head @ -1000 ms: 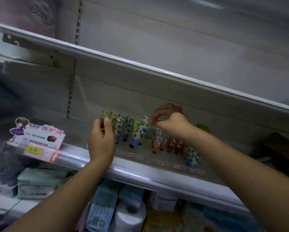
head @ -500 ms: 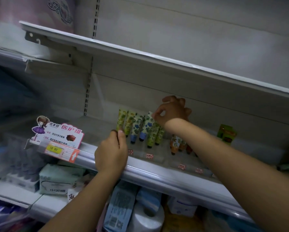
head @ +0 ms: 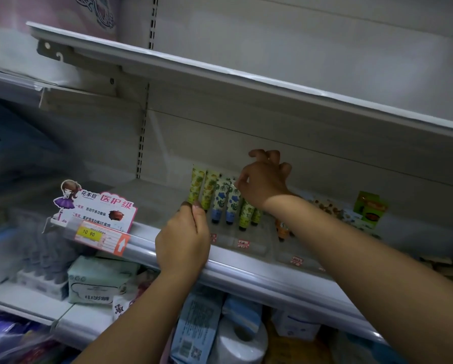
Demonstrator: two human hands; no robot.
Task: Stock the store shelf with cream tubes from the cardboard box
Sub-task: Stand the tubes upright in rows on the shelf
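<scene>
Several cream tubes stand in a row on the white store shelf [head: 249, 275]: yellow-green ones [head: 197, 183] at the left, blue-flowered ones [head: 220, 199] in the middle, green ones [head: 246, 214] to their right. My left hand [head: 183, 240] reaches over the shelf's front rail, and its curled fingertips pinch the foot of the leftmost tube. My right hand [head: 266, 182] is deeper in the shelf, with thumb and forefinger pinching the top of a blue-flowered tube [head: 232, 203]. Orange tubes [head: 282, 229] show partly behind my right forearm. The cardboard box is out of view.
A promo card [head: 99, 208] and a price tag [head: 89, 233] clip onto the rail at the left. A green carton [head: 370, 208] stands at the right of the shelf. The shelf above [head: 220, 77] hangs low overhead. Below lie a tissue pack [head: 96, 279] and a paper roll [head: 242, 340].
My left hand came down from the top of the leftmost tube to its foot. My right hand went further back along the row, and the tilted tubes now stand straighter.
</scene>
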